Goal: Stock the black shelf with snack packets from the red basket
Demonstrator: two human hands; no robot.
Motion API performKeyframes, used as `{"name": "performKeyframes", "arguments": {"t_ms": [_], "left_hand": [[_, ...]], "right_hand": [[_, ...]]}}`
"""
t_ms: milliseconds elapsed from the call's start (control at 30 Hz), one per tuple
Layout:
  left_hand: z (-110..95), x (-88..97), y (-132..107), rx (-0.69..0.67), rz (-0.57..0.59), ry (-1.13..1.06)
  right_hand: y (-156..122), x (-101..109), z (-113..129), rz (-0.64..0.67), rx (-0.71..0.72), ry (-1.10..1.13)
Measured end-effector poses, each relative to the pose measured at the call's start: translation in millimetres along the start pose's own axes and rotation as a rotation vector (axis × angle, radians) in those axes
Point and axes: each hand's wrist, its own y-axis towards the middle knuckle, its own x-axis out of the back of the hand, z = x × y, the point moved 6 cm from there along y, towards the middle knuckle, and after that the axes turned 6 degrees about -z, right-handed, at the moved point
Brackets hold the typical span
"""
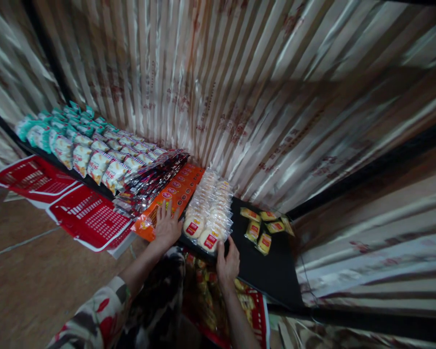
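My left hand (pixel 168 224) lies with fingers spread on a flat orange printed package (pixel 177 189). To its right stand two rows of round white crackers in clear wrappers (pixel 210 213), with red labels on the front ones. My right hand (pixel 228 261) is at the front right corner of these rows, thumb and fingers apart, its fingertips by the wrappers. Whether it touches them I cannot tell. Several small yellow-wrapped snacks (pixel 264 243) lie loose to the right on the black shelf (pixel 265 271).
Left of the orange package stand shiny dark red packets (pixel 156 179), then rows of white snack bags (pixel 109 169) and teal ones (pixel 39 135). Red printed sheets (pixel 90 218) hang at the shelf's front. Below is a red bag of yellow-wrapped snacks (pixel 207 295). A striped curtain (pixel 218 87) backs the shelf.
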Motion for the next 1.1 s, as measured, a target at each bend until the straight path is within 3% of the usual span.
{"name": "performKeyframes", "arguments": {"t_ms": [100, 267, 500, 667, 800, 933, 1100], "left_hand": [[8.0, -12.8, -6.9, 0.005, 0.053, 0.041], [11.5, -22.0, -15.0, 0.016, 0.048, 0.040], [10.1, -16.8, -12.4, 0.037, 0.047, 0.027], [0.6, -13.7, -2.2, 0.057, 0.084, -0.043], [-1.4, -13.6, 25.8, 0.042, 0.059, -0.158], [-7.0, -16.4, 73.6, 0.020, 0.046, -0.288], [-32.4, -36.2, 144.1, -0.030, 0.124, -0.430]], "right_hand": [[-0.4, 0.0, -0.1, -0.002, -0.002, -0.005], [-0.5, -0.8, -0.3, 0.004, 0.005, -0.019], [0.3, -1.5, -1.4, -0.002, 0.013, -0.002], [1.0, 4.8, -9.5, -0.042, -0.093, 0.214], [18.1, 26.6, -17.8, -0.142, -0.202, 0.422], [66.1, 46.3, -10.4, -0.142, -0.122, 0.420], [152.0, 31.1, 11.1, -0.023, 0.086, 0.282]]}}
